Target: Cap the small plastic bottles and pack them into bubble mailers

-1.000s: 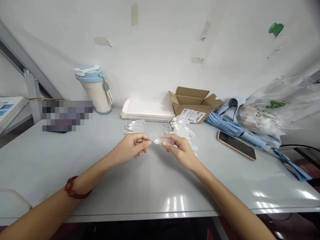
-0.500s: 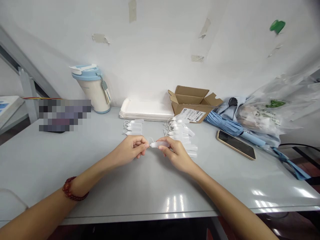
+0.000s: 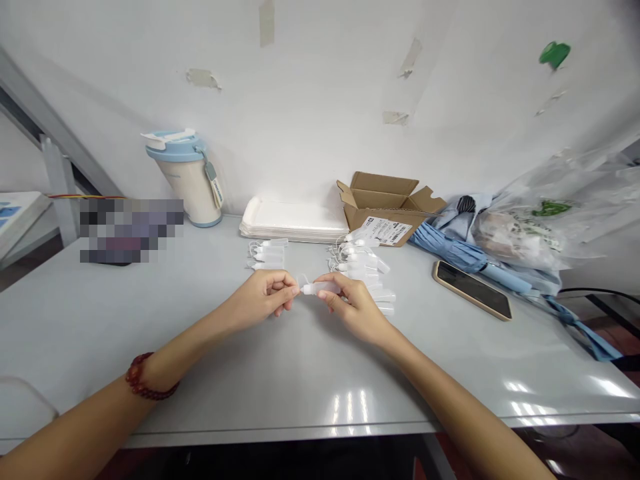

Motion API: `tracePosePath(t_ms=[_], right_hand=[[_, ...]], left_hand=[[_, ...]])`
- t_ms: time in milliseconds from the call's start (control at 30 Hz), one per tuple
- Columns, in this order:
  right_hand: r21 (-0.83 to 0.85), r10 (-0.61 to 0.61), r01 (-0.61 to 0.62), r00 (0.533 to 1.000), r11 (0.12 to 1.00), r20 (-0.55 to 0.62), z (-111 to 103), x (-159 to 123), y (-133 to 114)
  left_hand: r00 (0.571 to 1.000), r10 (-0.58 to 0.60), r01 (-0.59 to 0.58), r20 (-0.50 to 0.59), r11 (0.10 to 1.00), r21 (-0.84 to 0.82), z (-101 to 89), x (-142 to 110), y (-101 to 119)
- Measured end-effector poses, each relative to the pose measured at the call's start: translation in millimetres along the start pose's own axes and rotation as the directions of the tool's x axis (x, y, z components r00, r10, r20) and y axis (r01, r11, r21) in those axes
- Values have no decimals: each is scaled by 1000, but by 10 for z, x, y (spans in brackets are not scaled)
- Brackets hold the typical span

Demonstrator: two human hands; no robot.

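Observation:
Between the fingers of my right hand [image 3: 353, 307] lies a small translucent squeeze bottle [image 3: 320, 288], its nozzle pointing left. My left hand [image 3: 267, 293] is closed in a pinch at the nozzle tip, where the tethered cap seems to be; the fingertips hide it. A thin white loop arches above the nozzle. Behind my left hand a few similar bottles [image 3: 270, 257] lie in a row, nozzles to the left. Several more bottles [image 3: 365, 267] lie in a looser group behind and beside my right hand.
At the back are a stack of white trays [image 3: 300, 220] and an open cardboard box [image 3: 383, 207]. A tumbler [image 3: 187, 180] stands at left, near a blurred-out item [image 3: 130, 230]. To the right lie a phone [image 3: 473, 290], a blue folded umbrella [image 3: 450, 250] and a plastic bag [image 3: 535, 227].
Hardly anything differs. Both hands keep the same grip on the bottle and its tip, while the view has shifted very slightly.

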State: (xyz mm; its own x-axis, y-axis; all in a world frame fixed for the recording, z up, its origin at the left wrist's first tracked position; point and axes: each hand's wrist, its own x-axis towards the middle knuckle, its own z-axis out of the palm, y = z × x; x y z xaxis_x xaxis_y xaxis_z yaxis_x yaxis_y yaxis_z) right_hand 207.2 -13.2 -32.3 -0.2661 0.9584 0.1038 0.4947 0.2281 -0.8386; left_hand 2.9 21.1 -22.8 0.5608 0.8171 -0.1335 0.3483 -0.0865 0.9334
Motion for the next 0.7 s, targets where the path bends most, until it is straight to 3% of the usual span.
tracePosePath(t_ms=[467, 700], right_hand=[[13, -45, 44, 999, 999, 26, -15, -1, -8], [5, -47, 47, 997, 999, 57, -4, -12, -7]], left_hand=[[999, -29, 28, 28, 999, 47, -102, 3, 46], [992, -40, 25, 122, 992, 126, -181, 13, 44]])
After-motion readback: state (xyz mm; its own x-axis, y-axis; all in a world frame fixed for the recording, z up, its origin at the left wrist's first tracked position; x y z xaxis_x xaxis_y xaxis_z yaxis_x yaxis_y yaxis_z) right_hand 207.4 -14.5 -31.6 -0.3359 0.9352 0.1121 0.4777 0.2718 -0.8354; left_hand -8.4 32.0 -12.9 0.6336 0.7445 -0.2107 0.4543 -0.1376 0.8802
